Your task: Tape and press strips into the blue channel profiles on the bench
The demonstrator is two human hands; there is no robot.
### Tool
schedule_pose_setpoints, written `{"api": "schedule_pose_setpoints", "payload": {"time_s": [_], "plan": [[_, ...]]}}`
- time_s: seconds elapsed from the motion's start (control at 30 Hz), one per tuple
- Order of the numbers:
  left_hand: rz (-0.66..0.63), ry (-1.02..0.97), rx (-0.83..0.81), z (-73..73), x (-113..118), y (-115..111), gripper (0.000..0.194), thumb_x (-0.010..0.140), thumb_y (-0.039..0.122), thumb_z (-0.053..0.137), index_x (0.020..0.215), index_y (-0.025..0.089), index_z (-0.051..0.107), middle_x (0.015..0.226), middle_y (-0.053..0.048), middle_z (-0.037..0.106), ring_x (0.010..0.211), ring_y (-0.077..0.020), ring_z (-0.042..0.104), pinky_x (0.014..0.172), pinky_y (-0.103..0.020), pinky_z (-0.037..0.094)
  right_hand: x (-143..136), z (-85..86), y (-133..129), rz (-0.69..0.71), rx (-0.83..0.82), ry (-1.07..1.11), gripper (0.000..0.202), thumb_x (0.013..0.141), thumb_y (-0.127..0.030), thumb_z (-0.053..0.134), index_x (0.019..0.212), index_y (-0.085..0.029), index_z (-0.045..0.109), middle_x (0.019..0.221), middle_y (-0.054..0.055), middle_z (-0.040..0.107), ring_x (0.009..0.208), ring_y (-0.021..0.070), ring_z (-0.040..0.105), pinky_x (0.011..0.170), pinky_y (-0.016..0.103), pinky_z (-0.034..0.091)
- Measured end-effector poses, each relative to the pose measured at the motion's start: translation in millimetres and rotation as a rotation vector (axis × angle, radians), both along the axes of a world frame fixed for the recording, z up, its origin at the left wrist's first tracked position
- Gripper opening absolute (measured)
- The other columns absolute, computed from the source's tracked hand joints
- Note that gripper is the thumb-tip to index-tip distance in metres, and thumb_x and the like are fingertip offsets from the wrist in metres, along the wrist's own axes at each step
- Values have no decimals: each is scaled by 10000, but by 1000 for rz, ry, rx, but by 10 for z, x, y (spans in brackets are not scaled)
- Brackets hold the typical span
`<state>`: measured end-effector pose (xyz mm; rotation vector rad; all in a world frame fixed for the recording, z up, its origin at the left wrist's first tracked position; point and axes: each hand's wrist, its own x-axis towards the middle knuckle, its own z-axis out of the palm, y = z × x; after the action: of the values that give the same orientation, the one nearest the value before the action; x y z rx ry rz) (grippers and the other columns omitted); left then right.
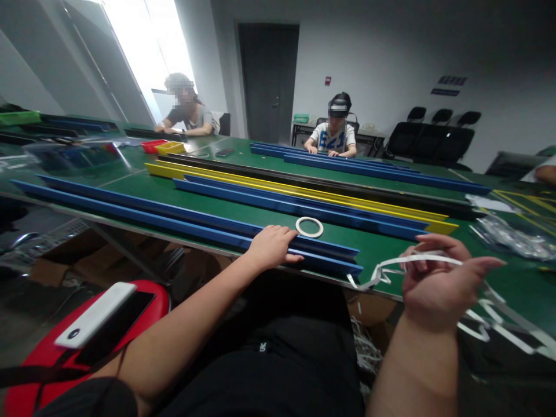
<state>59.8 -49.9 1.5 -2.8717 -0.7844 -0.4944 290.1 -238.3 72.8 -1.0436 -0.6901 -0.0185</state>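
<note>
A long blue U-shaped channel (195, 227) lies along the near edge of the table, and my left hand (270, 248) grips it close to its right end, fingers over the top and thumb at the near side. My right hand (438, 281), palm up with its fingers curled, has a narrow white strip (393, 262) across it. One end of this strip reaches the right end of the channel; the other trails in loops to the lower right. Just beyond my left fingers, a white ring-shaped roll of tape (309, 227) lies flat on the table.
Farther across the green table (130, 200) lie another blue channel (295, 202), a yellow channel (208, 178) and black ones. Two people sit opposite. Clear plastic bags (516, 236) lie at right. A red stool (147, 330) with a white device (98, 315) stands at my left.
</note>
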Motion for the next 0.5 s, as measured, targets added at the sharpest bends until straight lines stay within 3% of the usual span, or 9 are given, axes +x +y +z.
{"api": "schedule_pose_setpoints", "payload": {"time_s": [0.07,0.17,0.23,0.3,0.37,0.5], "plan": [[-4,-1,3,-3,-1,1,662,789,716,583,1236,227,569,1041,-76,668,1005,-261,622,899,-372,420,-35,-3,-4,-19,52,-2,637,910,-731,288,788,-193,605,448,-62,377,364,123,405,382,277,338],[-1,-1,5,-6,-1,1,659,791,711,585,1237,227,569,1043,-78,667,1008,-259,621,903,-369,416,-44,-8,6,-139,181,-122,479,900,-648,463,869,-191,603,535,-53,476,441,134,501,453,310,450],[2,-2,8,-7,-1,0,660,785,710,594,1233,225,570,1040,-77,667,1007,-259,620,902,-369,416,-45,5,16,-176,230,-199,349,840,-491,651,988,-179,596,658,-25,575,530,146,568,519,338,502],[1,-1,11,-7,0,-1,659,783,708,598,1229,224,572,1038,-76,667,1007,-260,620,898,-368,417,-64,35,23,-176,255,-237,402,759,-315,748,1086,-179,560,773,-2,626,601,159,616,583,372,538],[-1,-2,14,-6,0,-2,653,788,707,593,1230,226,571,1038,-75,667,1000,-257,621,891,-368,418,-107,76,25,-205,270,-273,448,738,-230,743,1130,-192,528,830,5,632,634,166,640,612,392,549],[-1,-10,17,-6,1,-4,653,788,708,593,1228,227,570,1038,-72,667,994,-255,621,888,-367,420,-221,128,16,-298,259,-316,399,755,-203,681,1096,-243,476,887,0,599,699,185,660,597,398,554]]}}
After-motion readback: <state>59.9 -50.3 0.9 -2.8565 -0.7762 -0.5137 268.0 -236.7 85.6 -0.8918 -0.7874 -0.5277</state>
